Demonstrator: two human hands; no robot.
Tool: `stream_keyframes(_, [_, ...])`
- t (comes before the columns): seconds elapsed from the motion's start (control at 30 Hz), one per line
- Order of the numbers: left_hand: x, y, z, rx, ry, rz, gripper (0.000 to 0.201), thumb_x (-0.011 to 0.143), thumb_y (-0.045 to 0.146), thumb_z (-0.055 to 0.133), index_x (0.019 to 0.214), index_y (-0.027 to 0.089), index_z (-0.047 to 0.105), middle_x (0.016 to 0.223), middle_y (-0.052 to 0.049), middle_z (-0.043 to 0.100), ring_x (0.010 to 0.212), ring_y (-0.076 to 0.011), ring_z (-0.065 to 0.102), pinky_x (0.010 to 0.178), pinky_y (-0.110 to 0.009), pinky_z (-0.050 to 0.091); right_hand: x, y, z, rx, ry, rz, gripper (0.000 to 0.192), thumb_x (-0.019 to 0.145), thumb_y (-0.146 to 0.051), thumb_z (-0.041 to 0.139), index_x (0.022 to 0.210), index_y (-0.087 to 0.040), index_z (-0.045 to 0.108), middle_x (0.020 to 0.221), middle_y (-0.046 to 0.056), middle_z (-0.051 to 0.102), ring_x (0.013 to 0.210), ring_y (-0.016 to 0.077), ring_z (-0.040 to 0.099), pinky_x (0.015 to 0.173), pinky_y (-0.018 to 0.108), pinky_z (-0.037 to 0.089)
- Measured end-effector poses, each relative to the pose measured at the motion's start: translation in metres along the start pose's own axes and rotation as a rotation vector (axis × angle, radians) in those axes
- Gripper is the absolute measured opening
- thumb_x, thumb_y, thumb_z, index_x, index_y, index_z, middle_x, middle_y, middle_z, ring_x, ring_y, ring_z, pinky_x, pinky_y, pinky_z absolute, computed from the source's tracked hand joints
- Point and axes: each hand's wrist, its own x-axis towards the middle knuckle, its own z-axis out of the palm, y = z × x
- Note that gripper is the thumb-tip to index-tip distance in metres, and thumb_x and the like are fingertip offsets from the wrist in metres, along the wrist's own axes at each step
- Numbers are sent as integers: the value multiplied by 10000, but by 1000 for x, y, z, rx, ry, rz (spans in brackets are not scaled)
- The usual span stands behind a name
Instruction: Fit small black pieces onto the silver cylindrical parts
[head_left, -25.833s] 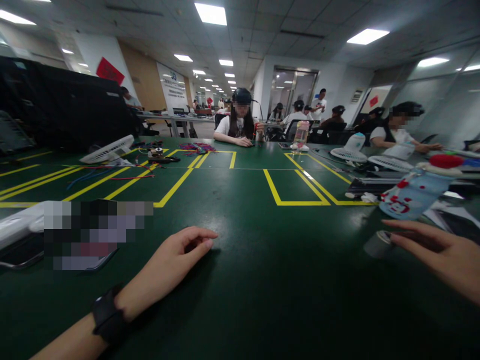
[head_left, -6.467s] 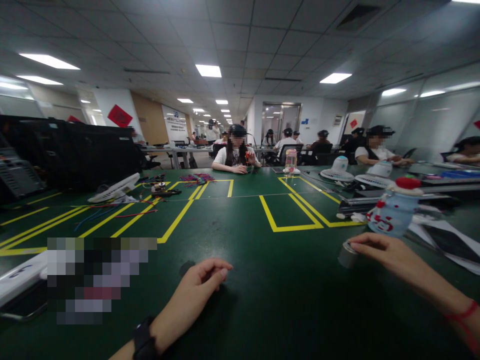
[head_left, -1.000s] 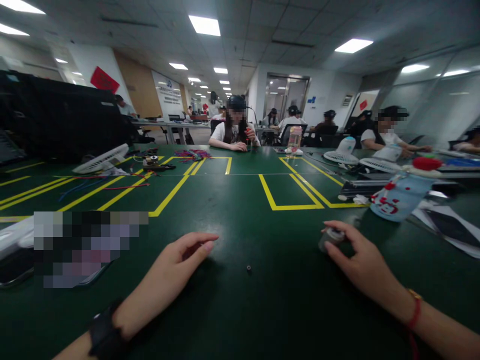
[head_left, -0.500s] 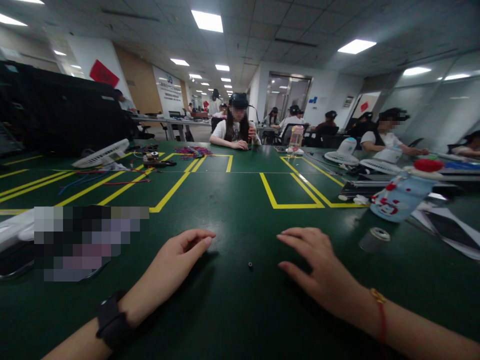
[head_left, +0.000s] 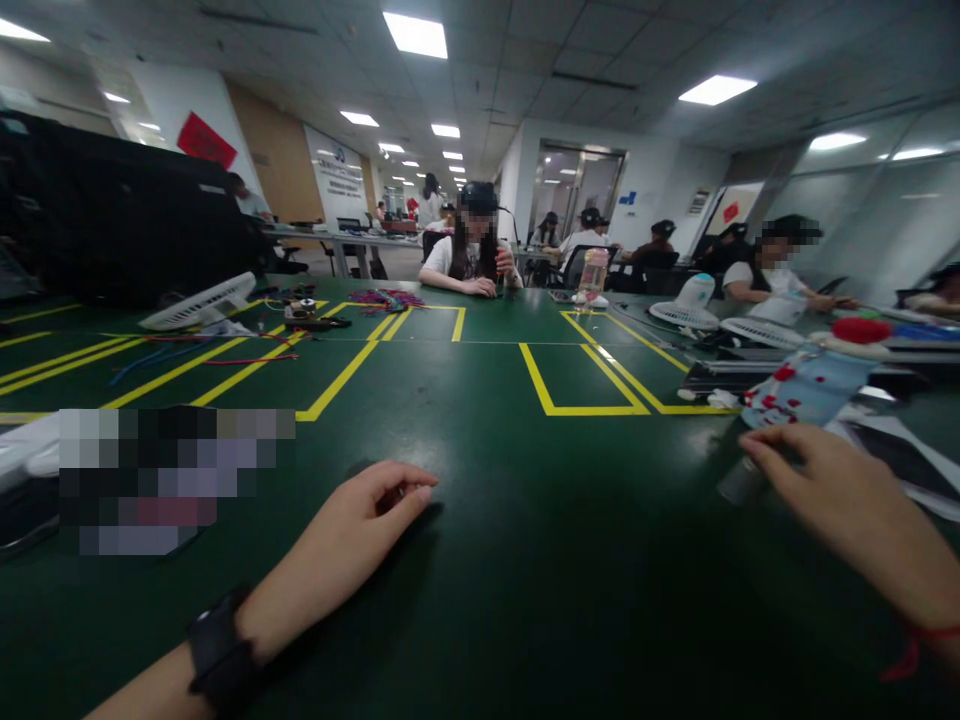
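Note:
My left hand (head_left: 364, 520) lies low over the green table (head_left: 480, 470), wearing a black wristband. Its fingers curl in and the thumb tip meets the index finger; whatever lies between them, if anything, is too small to make out. Off to the right, my right hand (head_left: 840, 510), with a red cord at the wrist, pinches thumb and fingertips together at the upper edge of a grey metal cylinder (head_left: 738, 484). The fingers partly cover the cylinder's top, and what the pinch holds is hidden. Behind that hand stands a light-blue bottle (head_left: 795, 388) with a red top.
Papers with a dark phone-like slab (head_left: 904, 455) lie at the right, near dark metal rails (head_left: 720, 378) and white fans (head_left: 682, 315). Wires (head_left: 386, 300) and another fan (head_left: 199, 303) sit at the far left. Across the table sits a person (head_left: 469, 255).
My right hand has swung right to the metal cylinder and closed into a pinch. The small black ring between my hands is gone from the table. My left hand has barely moved.

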Motion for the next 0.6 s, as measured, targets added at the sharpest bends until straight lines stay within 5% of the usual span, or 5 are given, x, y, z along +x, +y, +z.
stream_keyframes(0.1, [0,-1,1,-1,8,0,368,853,490,492,1057,243,672,1007,-45,689,897,-246,632,792,-371,482,-4,16,0,-4,-88,123,334,871,-411,426,976,-180,643,969,102,627,830,213,569,725,349,402])
stream_keyframes(0.27, [-1,-1,1,-8,-14,-2,371,860,507,485,1063,247,655,1018,-48,675,930,-259,626,825,-396,474,-3,7,-2,4,-127,170,316,853,-419,447,969,-205,649,951,90,639,821,209,580,719,340,408])
stream_keyframes(0.6, [-2,-2,1,-13,-42,-13,363,871,514,477,1077,261,636,1037,-38,663,937,-252,618,824,-387,467,-4,17,-7,-5,-57,181,371,820,-520,484,914,-210,665,819,96,644,657,185,577,606,323,398])
